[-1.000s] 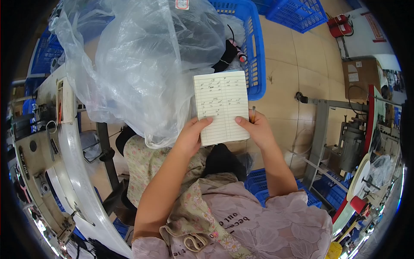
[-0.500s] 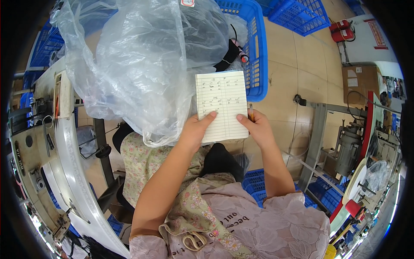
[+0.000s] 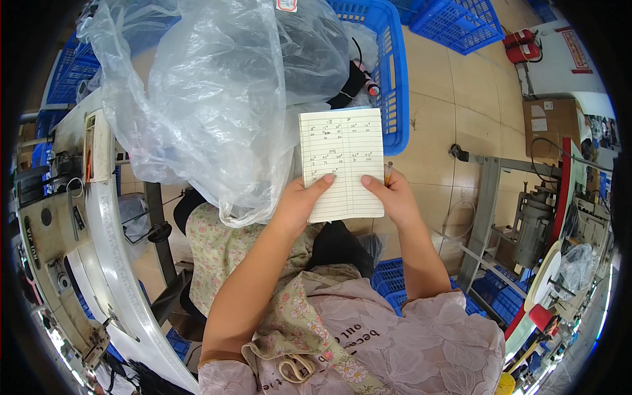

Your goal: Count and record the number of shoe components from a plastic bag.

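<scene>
A lined notebook with handwriting on its pale page is held up in front of me, tilted slightly. My left hand grips its lower left edge, thumb on the page and the other fingers hidden behind. On the opposite edge, my right hand pinches the notebook the same way. A pen or pencil sticks up from the fingers of my right hand; its lower part is hidden. Just beyond the notebook lies a large clear plastic bag, bulging over a blue basket.
At my left stands a white worktable with a sewing machine. A metal frame with a motor is at my right. Further off are another blue crate, a cardboard box and red fire extinguishers.
The notebook has shifted very slightly to the right and toward me, along with both hands. The pen in my right hand now stands a little higher and more upright.
</scene>
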Demonstrator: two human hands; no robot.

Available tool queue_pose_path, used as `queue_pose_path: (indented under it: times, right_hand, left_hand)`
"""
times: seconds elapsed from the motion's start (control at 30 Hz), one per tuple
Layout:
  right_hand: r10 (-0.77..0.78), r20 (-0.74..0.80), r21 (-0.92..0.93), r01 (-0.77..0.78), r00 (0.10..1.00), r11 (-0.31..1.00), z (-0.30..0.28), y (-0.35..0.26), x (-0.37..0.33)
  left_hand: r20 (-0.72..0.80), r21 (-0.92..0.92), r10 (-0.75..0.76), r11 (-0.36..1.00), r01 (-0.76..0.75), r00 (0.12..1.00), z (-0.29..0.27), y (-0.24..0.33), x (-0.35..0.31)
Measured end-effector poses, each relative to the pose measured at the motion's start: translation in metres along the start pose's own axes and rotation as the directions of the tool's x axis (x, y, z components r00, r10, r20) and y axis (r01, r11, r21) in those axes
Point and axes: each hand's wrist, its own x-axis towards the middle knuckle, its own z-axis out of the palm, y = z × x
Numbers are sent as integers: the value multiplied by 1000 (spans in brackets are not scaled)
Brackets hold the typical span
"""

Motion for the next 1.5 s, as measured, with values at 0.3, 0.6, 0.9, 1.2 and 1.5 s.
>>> queue_pose_path:
  times: [0.3, 0.6, 0.9, 1.2, 1.5]
  right_hand:
    - [-38, 51, 30, 36, 998, 999, -3, -1, -3]
    - [-6, 90, -13, 8, 996, 1000, -1, -2, -7]
    - [-11, 97, 11, 10, 995, 1000, 4, -3, -9]
    - [-36, 87, 13, 35, 996, 999, 6, -1, -9]
    - [-35, 81, 23, 33, 996, 999, 7, 0, -9]
  left_hand:
    - [3, -90, -19, 996, 19, 1000, 0, 11, -3]
    - [-61, -39, 19, 999, -21, 998, 10, 13, -5]
    - [-148, -20, 44, 999, -47, 988, 15, 12, -6]
    - [-152, -28, 51, 998, -56, 987, 14, 10, -5]
    - [-177, 3, 38, 999, -38, 984, 17, 14, -7]
